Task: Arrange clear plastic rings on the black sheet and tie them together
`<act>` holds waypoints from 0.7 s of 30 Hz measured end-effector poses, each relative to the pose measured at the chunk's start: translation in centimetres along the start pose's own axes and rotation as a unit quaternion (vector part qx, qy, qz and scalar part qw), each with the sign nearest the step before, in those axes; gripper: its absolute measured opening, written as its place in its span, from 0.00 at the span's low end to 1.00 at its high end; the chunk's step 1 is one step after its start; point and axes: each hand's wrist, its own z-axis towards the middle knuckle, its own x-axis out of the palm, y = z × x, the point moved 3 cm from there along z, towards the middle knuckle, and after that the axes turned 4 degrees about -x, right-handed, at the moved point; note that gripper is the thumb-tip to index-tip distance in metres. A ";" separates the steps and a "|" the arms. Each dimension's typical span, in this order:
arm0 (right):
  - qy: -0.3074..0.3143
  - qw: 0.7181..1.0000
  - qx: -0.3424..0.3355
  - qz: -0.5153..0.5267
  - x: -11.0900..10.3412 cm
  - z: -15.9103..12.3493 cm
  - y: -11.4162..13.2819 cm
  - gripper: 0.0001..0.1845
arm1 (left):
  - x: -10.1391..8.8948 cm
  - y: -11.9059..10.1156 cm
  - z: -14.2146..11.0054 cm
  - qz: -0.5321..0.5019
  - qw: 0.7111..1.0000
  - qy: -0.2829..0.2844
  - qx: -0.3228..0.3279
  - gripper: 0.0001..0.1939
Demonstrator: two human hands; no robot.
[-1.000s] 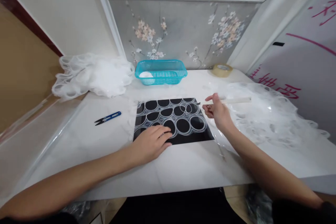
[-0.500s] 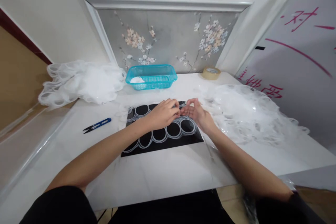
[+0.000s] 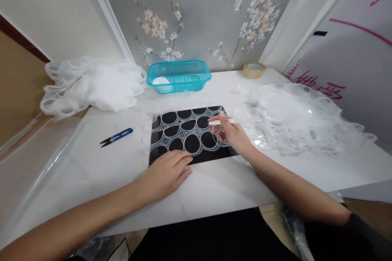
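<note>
A black sheet (image 3: 202,158) lies on the table, with white sheer trim patterned in large rings (image 3: 192,144) across it. My left hand (image 3: 168,171) rests palm down at the sheet's front edge, fingers stretched out, with nothing seen in it. Over the sheet's right side, my right hand (image 3: 231,130) grips a slim white stick (image 3: 215,122), perhaps a pen, between thumb and fingers. The stick points left over the rings; whether its tip touches them I cannot tell. Blue thread snips (image 3: 118,136) lie to the left of the sheet.
A turquoise plastic basket (image 3: 180,65) holding a white round object (image 3: 162,84) stands at the back. Tape (image 3: 253,70) sits to its right. White ringed trim is heaped at the left (image 3: 101,85) and right (image 3: 294,114). A whiteboard (image 3: 346,61) stands at the right.
My hands have parted. The left moved down to the sheet's front edge and flattened; the right now holds the white stick. The view has tilted downward.
</note>
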 end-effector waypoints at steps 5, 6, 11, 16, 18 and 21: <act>0.080 0.988 -0.046 -0.121 1.7 -0.9 -1.0 0.21 | 2.1 -2.3 -3.6 0.157 0.982 -0.014 0.104 0.17; 0.100 0.984 -0.051 -0.138 2.1 -1.2 -1.3 0.19 | 2.4 -2.6 -3.7 0.175 0.978 -0.006 0.110 0.18; 0.159 0.978 -0.038 -0.131 2.9 -2.1 -2.6 0.13 | 2.9 -3.1 -3.7 0.208 0.974 0.021 0.087 0.19; 0.172 0.970 -0.037 -0.167 3.1 -2.3 -3.4 0.15 | 3.1 -3.2 -3.7 0.220 0.971 0.018 0.088 0.20; 0.170 0.970 -0.036 -0.172 3.2 -2.4 -3.4 0.15 | 3.1 -3.1 -3.7 0.218 0.972 0.020 0.085 0.20; 0.165 0.971 -0.041 -0.169 3.2 -2.4 -3.4 0.15 | 3.1 -3.1 -3.7 0.211 0.974 0.027 0.082 0.20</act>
